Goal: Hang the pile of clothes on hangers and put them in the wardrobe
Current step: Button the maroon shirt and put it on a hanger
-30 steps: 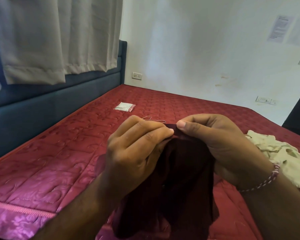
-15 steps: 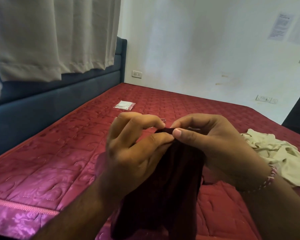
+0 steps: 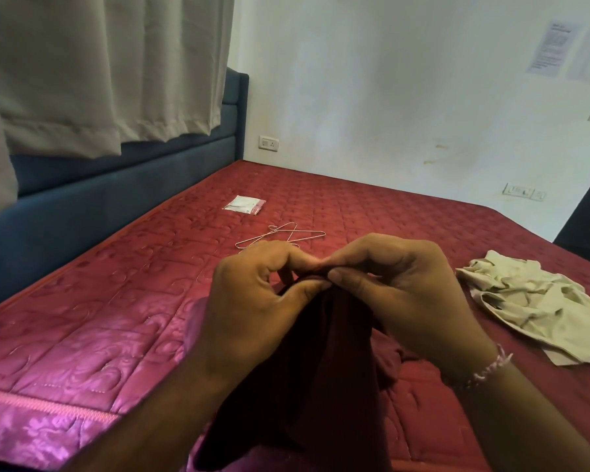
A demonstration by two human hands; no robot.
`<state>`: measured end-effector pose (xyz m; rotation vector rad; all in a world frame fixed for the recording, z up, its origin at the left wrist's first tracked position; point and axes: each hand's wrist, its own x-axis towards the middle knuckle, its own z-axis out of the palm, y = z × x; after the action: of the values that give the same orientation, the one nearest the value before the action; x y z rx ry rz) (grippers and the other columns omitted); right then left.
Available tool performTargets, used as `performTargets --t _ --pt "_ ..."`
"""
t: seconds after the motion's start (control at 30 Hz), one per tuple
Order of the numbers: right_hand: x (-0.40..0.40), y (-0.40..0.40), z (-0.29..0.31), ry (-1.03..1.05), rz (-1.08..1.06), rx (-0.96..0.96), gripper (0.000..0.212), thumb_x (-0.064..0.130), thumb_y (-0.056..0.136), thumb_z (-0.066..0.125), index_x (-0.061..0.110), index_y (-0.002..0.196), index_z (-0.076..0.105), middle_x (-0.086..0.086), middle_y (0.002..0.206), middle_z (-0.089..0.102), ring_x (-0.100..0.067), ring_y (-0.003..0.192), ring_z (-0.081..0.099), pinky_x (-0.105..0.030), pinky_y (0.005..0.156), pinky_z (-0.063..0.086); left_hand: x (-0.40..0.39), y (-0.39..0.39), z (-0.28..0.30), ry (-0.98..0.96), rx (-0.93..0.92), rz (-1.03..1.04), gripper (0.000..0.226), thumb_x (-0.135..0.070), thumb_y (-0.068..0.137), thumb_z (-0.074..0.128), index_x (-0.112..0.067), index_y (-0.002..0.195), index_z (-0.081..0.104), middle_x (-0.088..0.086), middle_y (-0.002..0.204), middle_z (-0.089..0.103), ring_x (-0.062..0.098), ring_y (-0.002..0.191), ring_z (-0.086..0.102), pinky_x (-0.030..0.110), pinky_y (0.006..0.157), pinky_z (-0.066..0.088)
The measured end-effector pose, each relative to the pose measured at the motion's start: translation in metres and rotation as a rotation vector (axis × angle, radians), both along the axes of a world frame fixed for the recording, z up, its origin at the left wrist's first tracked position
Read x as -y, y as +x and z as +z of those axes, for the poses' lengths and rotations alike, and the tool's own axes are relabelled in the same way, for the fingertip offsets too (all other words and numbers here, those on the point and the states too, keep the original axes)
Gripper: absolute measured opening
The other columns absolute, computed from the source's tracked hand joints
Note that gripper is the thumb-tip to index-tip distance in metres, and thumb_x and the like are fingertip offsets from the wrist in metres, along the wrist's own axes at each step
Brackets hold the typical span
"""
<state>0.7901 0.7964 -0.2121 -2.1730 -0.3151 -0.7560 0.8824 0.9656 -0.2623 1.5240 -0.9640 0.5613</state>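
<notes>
Above the red quilted bed (image 3: pixel 123 301), the left hand (image 3: pixel 252 301) and right hand (image 3: pixel 399 294) pinched the top edge of a dark maroon garment (image 3: pixel 321 369), wire hangers (image 3: pixel 280 236) lying just beyond, a beige garment (image 3: pixel 532 301) to the right.

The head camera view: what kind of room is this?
Most likely a bedroom: a quilted red mattress against a blue padded headboard, beige curtains above, and wire hangers lying on the bed.

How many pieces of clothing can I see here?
2: a dark maroon garment pinched at its top edge by both hands, and a crumpled beige garment lying on the bed to the right. The beige heap may hide more.
</notes>
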Motion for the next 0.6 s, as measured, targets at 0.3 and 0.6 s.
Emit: performTargets --t 0.3,0.6 --pt "-0.01 0.0 -0.018 -0.24 -0.031 0.31 0.009 -0.006 0.087 0.076 0.001 0.089 0.071 -0.001 0.103 0.072 -0.014 0.099 0.071 -0.025 0.074 0.058 0.004 -0.006 -0.006 -0.056 -0.161 -0.072 0.01 -0.018 0.083 0.085 -0.022 0.083 0.076 -0.008 0.077 0.073 0.016 0.071 0.069 0.032 0.06 0.055" --pt "-0.011 -0.002 -0.032 -0.41 -0.198 0.43 0.01 -0.008 0.086 0.077 0.0 0.085 0.072 -0.005 0.105 0.068 -0.012 0.095 0.067 -0.017 0.076 0.053 -0.001 -0.005 -0.01 0.026 0.037 0.039 0.002 -0.017 0.085 0.078 -0.017 0.086 0.076 -0.013 0.082 0.071 0.01 0.079 0.069 0.021 0.066 0.051"
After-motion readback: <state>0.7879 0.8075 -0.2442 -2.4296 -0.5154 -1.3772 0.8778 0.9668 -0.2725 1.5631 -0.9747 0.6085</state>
